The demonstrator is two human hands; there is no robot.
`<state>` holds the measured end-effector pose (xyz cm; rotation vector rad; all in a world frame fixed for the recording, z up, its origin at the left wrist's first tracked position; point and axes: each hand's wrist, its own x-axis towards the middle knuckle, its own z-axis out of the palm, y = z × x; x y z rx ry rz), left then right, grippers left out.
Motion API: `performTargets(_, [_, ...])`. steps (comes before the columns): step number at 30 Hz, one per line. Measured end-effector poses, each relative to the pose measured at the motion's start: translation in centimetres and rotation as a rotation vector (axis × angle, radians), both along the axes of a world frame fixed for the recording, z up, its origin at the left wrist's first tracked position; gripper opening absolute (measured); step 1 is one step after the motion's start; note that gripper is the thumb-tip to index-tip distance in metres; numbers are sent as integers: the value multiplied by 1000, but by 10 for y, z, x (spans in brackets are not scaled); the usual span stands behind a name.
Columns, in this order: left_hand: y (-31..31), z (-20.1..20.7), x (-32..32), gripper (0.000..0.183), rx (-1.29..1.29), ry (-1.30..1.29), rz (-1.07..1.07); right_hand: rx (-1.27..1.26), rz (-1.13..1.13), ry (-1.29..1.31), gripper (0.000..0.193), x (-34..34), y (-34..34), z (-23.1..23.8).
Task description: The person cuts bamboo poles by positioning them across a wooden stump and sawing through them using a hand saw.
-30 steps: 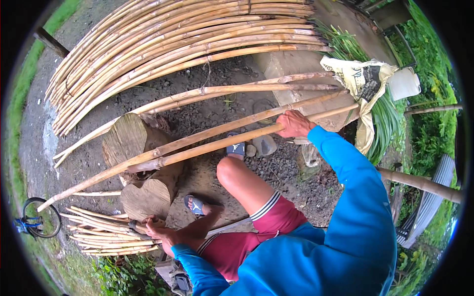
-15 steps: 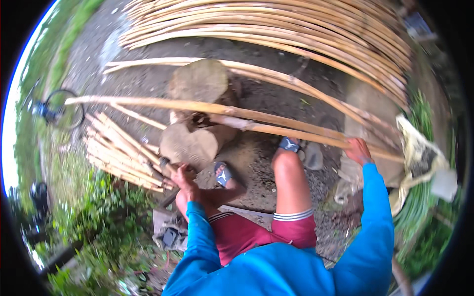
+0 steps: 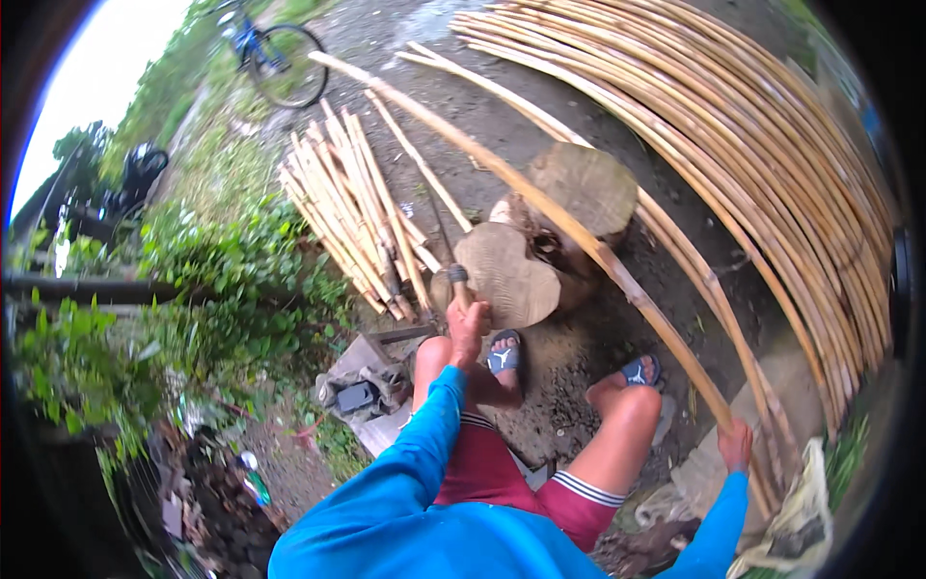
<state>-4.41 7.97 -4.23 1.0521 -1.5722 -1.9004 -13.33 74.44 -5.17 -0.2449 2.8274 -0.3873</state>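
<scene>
Looking down, we are seeing the left hand curling its fingers round the tan wooden handle of a dark-collared cutting tool, its thin dark blade pointing forward. The tool is sitting just beside the left edge of a pale, flat-topped front stump; whether they are touching, we are not managing to tell. Far to the right, the right hand is closing round a long, jointed, tan bamboo pole near its lower end. The pole is slanting up and leftward, crossing in front of the round-topped brown rear stump; contact there is staying unclear to us. Beyond that stump, two thinner bamboo poles are lying on the dark ground, and we are noting a broad stack of long golden bamboo farther right. Short cut bamboo lengths are lying loosely left of the front stump. A blue bicycle is occupying the far left background.
</scene>
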Motion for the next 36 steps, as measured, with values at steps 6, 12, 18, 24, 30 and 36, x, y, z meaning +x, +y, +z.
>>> performTargets(6, [-8, 11, 10, 17, -90, -29, -22, -32, -10, -67, 22, -3, -23, 11])
performTargets(12, [-8, 0, 7, 19, -115, 8, -15, -32, -35, -30, 21, -3, -25, 13])
performTargets(18, [-11, 8, 6, 15, -81, 8, -35, -18, -54, -45, 22, -7, -43, 25])
performTargets(24, [-11, 3, 5, 14, -80, 30, -64, 25, -51, -45, 24, -6, -37, 25])
performTargets(30, [-7, 8, 3, 15, -120, 41, -71, 44, -47, -33, 25, -5, -32, 21])
performTargets(36, [-5, 18, 3, 14, -170, -50, -63, 2, -73, -22, 22, 1, -38, 21])
